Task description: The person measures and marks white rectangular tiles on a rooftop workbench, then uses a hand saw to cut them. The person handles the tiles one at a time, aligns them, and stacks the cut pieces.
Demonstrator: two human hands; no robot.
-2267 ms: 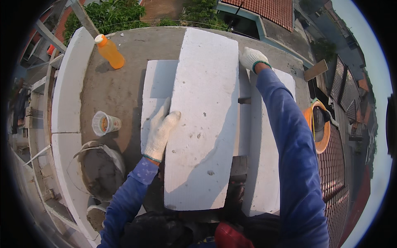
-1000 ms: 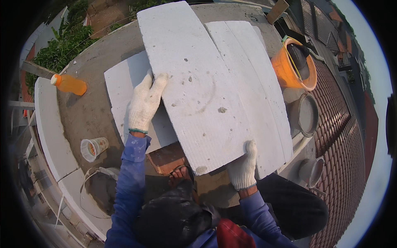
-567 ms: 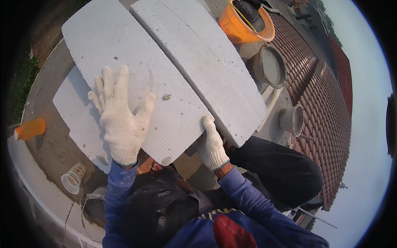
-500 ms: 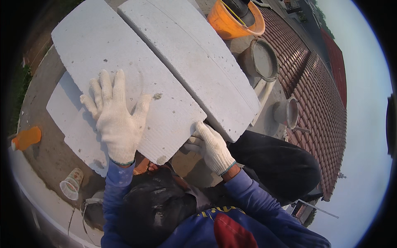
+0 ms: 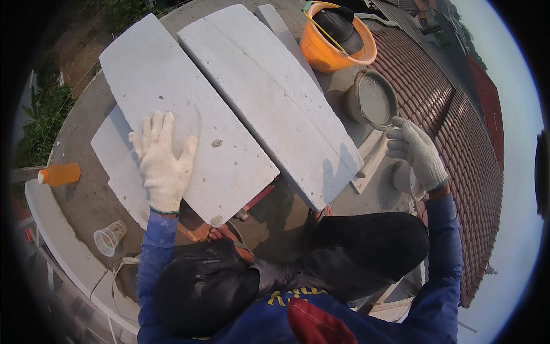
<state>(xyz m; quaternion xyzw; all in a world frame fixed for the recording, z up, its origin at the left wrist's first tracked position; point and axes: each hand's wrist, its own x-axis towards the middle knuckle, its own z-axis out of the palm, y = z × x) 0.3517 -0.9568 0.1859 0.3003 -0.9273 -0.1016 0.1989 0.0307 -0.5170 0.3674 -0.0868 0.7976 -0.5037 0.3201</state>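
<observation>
My left hand (image 5: 166, 163), in a white knit glove, lies flat with spread fingers on a pale grey lightweight concrete block (image 5: 229, 155). That block rests partly over another pale block (image 5: 112, 143). Beside it, across a narrow gap, sits a second long block (image 5: 269, 103) with a line along its top. Raised off to the right is my gloved right hand (image 5: 417, 152), its fingers loosely bent and nothing visible in them. It is nearest to a bucket of wet grey mortar (image 5: 375, 97) and a small pail (image 5: 404, 178), which it partly hides.
An orange tub (image 5: 321, 54) with a dark item inside stands at the far right. Pale wooden pieces (image 5: 372, 157) lie below the mortar bucket. Brown roof tiles (image 5: 458, 143) slope away rightward. On the left are an orange bottle (image 5: 62, 174) and a plastic cup (image 5: 110, 237).
My right hand has left the near corner of the left block and moved up and right toward the buckets. My left hand stays flat on the block. The whole view has shifted slightly.
</observation>
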